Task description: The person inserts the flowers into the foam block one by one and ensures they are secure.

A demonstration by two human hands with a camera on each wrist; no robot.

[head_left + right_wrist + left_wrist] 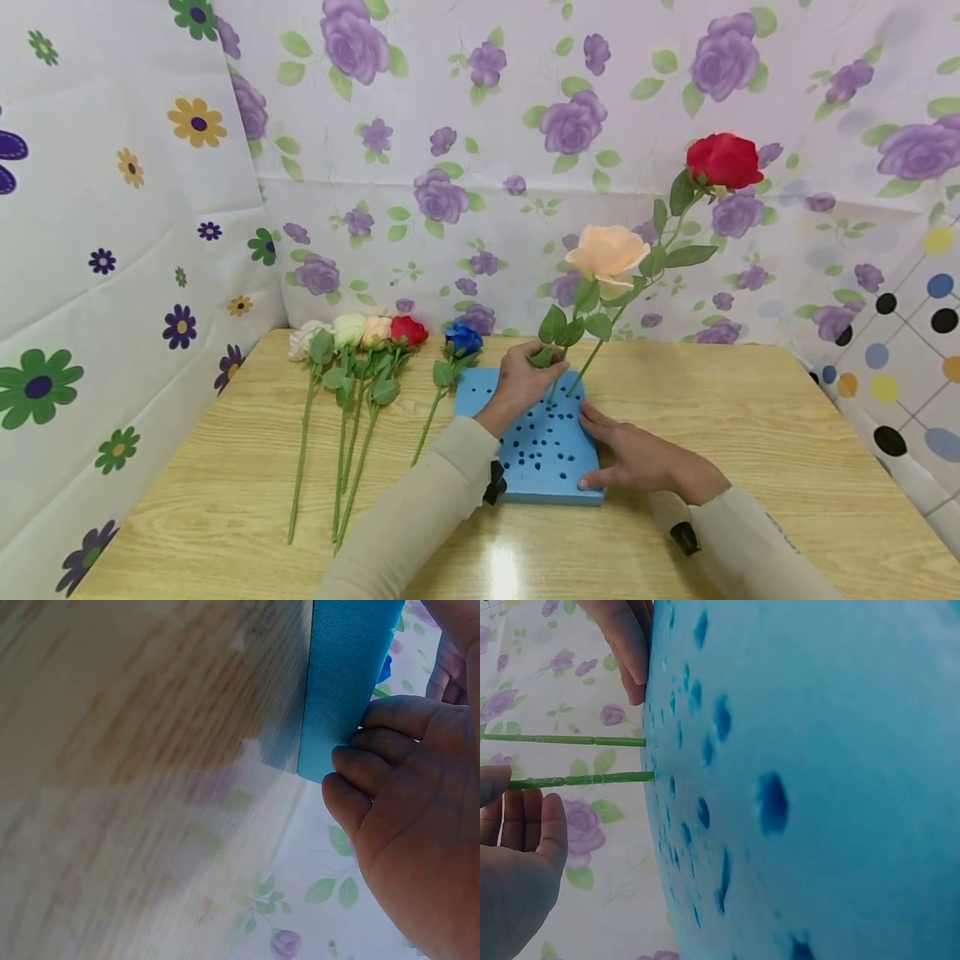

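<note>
A blue foam board [543, 492] full of holes lies on the table. Two artificial roses rise from its far part: a peach rose [607, 252] and a taller red rose [724, 161] leaning right. My left hand [521, 379] pinches the green stem [585, 779] of the peach rose between thumb and fingers, and the stem's lower end meets the board. Against the board's right side rests my right hand [637, 454], its thumb near the front corner. In the right wrist view, the fingers [390, 746] touch the board's side wall.
Left of the board, a blue rose [462, 337] lies on the wooden table [217, 492]. Farther left are a red rose [408, 330], another peach rose [376, 331], a pale green rose [348, 330] and a whitish rose [304, 340]. Floral cloth [420, 275] hangs behind.
</note>
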